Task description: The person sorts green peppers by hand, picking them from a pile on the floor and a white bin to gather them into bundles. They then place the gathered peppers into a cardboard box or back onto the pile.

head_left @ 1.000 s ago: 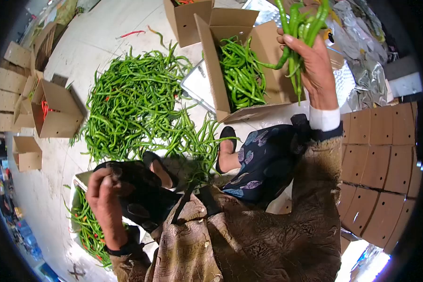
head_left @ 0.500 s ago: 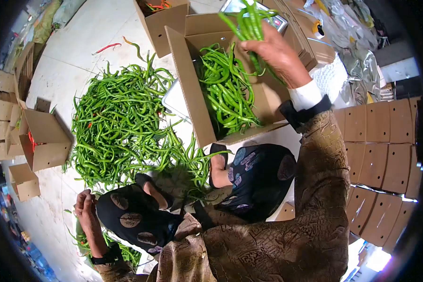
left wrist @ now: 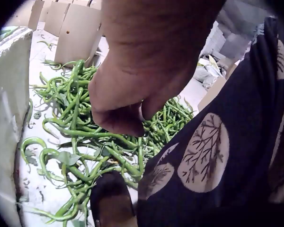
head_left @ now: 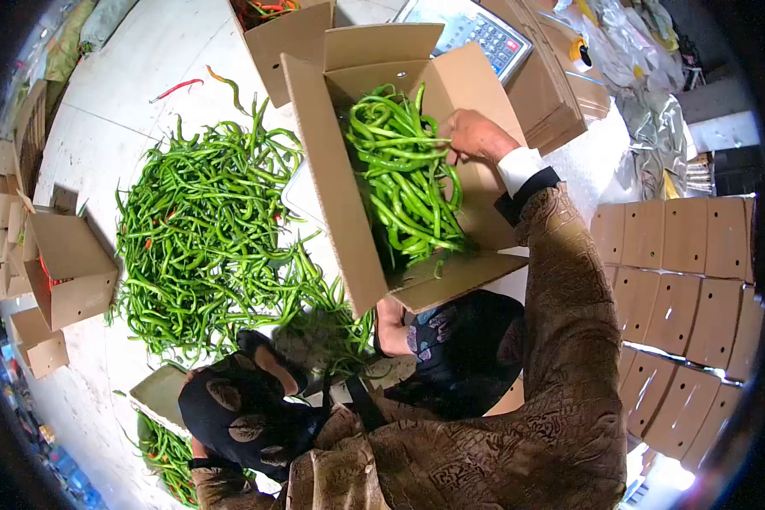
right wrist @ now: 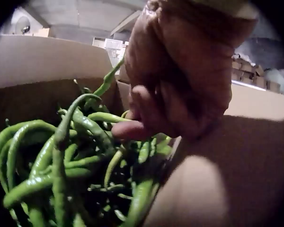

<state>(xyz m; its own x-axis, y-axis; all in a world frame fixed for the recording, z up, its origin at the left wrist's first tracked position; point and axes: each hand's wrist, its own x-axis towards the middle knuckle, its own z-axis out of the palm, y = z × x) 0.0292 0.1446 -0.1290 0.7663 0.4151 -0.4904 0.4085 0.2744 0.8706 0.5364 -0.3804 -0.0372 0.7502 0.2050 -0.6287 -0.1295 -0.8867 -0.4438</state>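
Green peppers (head_left: 408, 183) fill part of an open cardboard box (head_left: 336, 204). Inside its right side, my right hand (head_left: 484, 136) has its fingertips at the ends of the upper peppers. The right wrist view shows the right hand (right wrist: 180, 71) with bent fingers against the green peppers (right wrist: 61, 161); whether it pinches one is unclear. My left hand is mostly hidden behind the knee in the head view. In the left wrist view, the left hand (left wrist: 142, 80) hangs loosely curled beside the patterned trouser leg (left wrist: 203, 156), with nothing seen in it, above loose peppers (left wrist: 75, 109).
A large pepper pile (head_left: 204, 229) covers the floor left of the box. Behind the box are a keypad scale (head_left: 484, 38) and another carton (head_left: 289, 51). Stacked cartons (head_left: 688, 246) stand at right. A pale container (head_left: 161, 395) is by the left knee.
My right hand has come down from above the box's right side into it, and the bunch it held is no longer raised. The left hand has dropped behind the knee.
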